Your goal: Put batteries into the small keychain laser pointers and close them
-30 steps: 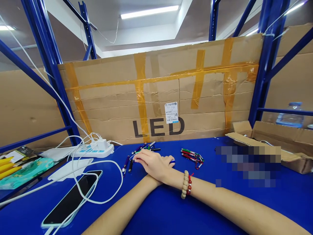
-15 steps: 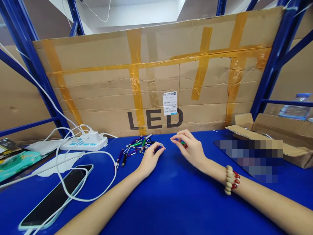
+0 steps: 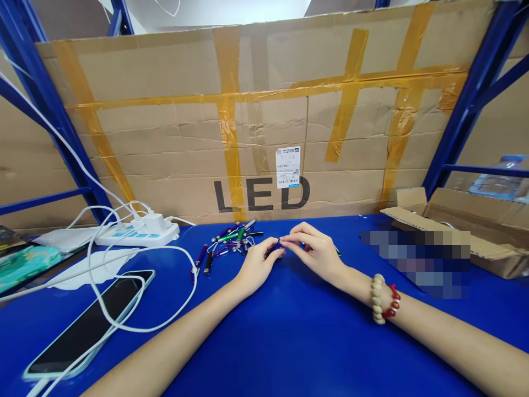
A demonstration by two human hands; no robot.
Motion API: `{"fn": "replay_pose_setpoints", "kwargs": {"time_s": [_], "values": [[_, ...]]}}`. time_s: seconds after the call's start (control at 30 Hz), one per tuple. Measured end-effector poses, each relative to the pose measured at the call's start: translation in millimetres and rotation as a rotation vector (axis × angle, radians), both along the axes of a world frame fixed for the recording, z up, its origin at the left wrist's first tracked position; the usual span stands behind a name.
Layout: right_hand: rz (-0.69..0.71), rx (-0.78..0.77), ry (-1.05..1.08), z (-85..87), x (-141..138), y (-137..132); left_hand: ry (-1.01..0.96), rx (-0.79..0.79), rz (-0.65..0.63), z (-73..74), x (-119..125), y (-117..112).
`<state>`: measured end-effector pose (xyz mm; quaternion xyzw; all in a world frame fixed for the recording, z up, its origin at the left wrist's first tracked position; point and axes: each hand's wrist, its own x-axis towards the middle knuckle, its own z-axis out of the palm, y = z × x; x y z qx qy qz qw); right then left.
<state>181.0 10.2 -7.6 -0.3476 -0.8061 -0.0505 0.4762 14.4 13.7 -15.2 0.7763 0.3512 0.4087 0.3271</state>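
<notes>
My left hand (image 3: 257,266) and my right hand (image 3: 317,252) meet over the blue table, their fingertips pinched together and nearly touching. A small dark piece (image 3: 280,240) shows between the fingertips, too small to name. Just left of my left hand lies a pile of small metal tubes with clips, like keychain flashlights; I make out a green tube (image 3: 240,235), a black tube (image 3: 209,262) and a purple tube (image 3: 202,254). The tip of something green (image 3: 339,252) shows behind my right hand; the rest is hidden.
A white power strip (image 3: 155,238) with plugs stands at the back left, its cable (image 3: 159,332) looping over a phone (image 3: 88,325). An open cardboard box (image 3: 496,259) sits at the right, beside a blurred dark item (image 3: 384,259). A cardboard wall (image 3: 185,160) closes the back.
My hands were apart; my right hand has come left and its fingertips now meet those of my left hand. The view has tipped slightly downward.
</notes>
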Motion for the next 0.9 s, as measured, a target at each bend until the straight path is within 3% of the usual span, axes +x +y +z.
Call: {"fn": "replay_pose_setpoints", "kwargs": {"time_s": [0.5, 0.9], "values": [[-0.009, -0.097, -0.139, -4.5, 0.6, 1.5, 0.19, 0.159, 0.079, -1.1, -1.5, -2.1], [0.018, -0.132, -0.174, -3.6, -2.1, 0.3, 0.389, 0.178, 0.151, -3.9, -2.4, -2.9]]}}
